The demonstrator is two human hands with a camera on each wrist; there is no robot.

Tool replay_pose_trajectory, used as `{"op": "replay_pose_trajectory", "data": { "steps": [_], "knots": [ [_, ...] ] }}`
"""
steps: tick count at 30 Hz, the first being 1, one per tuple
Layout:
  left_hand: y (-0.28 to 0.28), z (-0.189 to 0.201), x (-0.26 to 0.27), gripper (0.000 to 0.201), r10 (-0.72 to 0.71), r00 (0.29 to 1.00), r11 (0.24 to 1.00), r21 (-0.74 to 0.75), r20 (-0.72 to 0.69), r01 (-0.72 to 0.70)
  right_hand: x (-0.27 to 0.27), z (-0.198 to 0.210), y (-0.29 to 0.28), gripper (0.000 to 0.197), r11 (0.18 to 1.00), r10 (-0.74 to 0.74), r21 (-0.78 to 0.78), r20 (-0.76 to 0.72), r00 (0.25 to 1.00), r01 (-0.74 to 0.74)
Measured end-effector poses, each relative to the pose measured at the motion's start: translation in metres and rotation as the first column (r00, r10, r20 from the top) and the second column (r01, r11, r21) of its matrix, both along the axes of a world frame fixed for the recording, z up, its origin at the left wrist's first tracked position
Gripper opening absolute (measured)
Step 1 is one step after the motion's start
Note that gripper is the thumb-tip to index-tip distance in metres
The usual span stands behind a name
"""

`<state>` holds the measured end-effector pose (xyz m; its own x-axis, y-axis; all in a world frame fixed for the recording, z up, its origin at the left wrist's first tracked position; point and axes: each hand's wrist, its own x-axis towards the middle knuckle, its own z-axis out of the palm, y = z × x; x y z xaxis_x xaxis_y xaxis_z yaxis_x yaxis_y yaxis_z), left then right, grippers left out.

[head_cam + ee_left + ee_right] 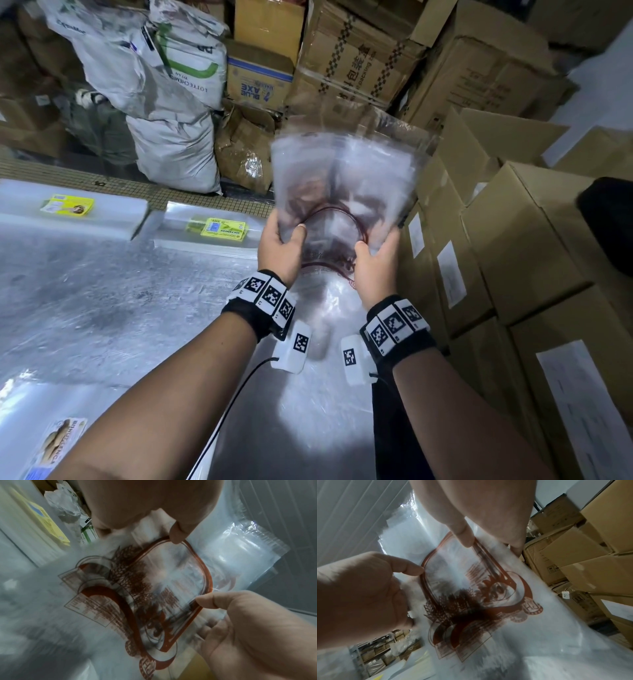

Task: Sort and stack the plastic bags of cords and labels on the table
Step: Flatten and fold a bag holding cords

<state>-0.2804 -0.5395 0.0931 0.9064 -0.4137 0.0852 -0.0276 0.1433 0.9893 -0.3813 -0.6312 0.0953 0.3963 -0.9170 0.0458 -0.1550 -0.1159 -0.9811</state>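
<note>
Both of my forearms fill the bottom of the head view, each wrist banded with black-and-white markers. Beyond them my left hand (279, 245) and right hand (371, 260) hold a bundle of clear plastic bags (346, 185) up off the metal table (102, 291), out over its far right corner. Each hand pinches a side of the bundle, thumb on the near face and fingers curled behind.

From above, the bundle is blurred: I can make out only a dark red loop and brownish smudges. The wrist views show what that is, a printed design in red-brown with a rounded frame, wheat ears and a small block of text too smeared to read. In the left wrist view my left thumb (178, 534) presses on the frame's upper edge and my right thumb (205, 599) on its lower edge; the right wrist view shows the same grip from the other side.

Only the head view shows the rest of the table: two flat stacks of clear bags at its far edge, one with a yellow label (67, 204) on top, the other with a second yellow label (216, 226). Another labelled bag (51, 445) lies at the near left, cut off by the frame. Cardboard boxes (513, 240) stand just beside the table on the right, and white sacks (164, 102) lean behind it.

I cannot tell how many bags are in the bundle, nor whether anything is inside them.
</note>
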Motion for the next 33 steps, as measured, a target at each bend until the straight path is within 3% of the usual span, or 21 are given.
{"op": "replay_pose_trajectory", "data": {
  "steps": [3, 9, 13, 18, 24, 29, 33],
  "knots": [
    [-0.003, 0.003, -0.003, 0.031, -0.047, 0.998, 0.999, -0.028, -0.039, 0.046, 0.002, 0.0, 0.002, 0.038, 1.0, 0.015, -0.009, -0.021, 1.0, -0.015],
    [-0.001, 0.008, -0.002, 0.024, -0.043, 0.999, 0.996, -0.074, 0.001, 0.043, 0.005, 0.009, 0.005, 0.052, 1.0, -0.011, 0.021, 0.008, 1.0, 0.011],
    [0.002, 0.0, 0.003, 0.057, -0.059, 0.998, 0.998, -0.017, 0.014, 0.059, 0.001, 0.007, 0.007, 0.076, 0.997, 0.062, 0.05, -0.028, 0.998, -0.061],
    [-0.001, 0.0, 0.009, 0.043, -0.099, 0.994, 0.994, 0.054, 0.049, 0.096, 0.004, 0.008, 0.006, 0.058, 0.999, 0.051, -0.007, -0.084, 0.995, -0.052],
    [0.004, 0.011, 0.028, 0.035, -0.213, 0.96, 0.96, 0.221, 0.184, 0.171, -0.001, 0.024, -0.006, 0.055, 0.993, 0.034, -0.102, -0.182, 0.983, -0.053],
    [0.036, -0.01, 0.029, 0.026, -0.371, 0.906, 0.892, 0.194, -0.203, 0.409, -0.029, 0.013, -0.014, 0.039, 0.97, 0.239, 0.142, -0.375, 0.896, -0.2],
    [0.071, -0.068, -0.014, 0.027, -0.317, 0.81, 0.906, 0.094, -0.494, 0.412, -0.063, -0.046, 0.011, 0.032, 0.909, 0.392, 0.339, -0.502, 0.771, -0.242]
  ]
}}
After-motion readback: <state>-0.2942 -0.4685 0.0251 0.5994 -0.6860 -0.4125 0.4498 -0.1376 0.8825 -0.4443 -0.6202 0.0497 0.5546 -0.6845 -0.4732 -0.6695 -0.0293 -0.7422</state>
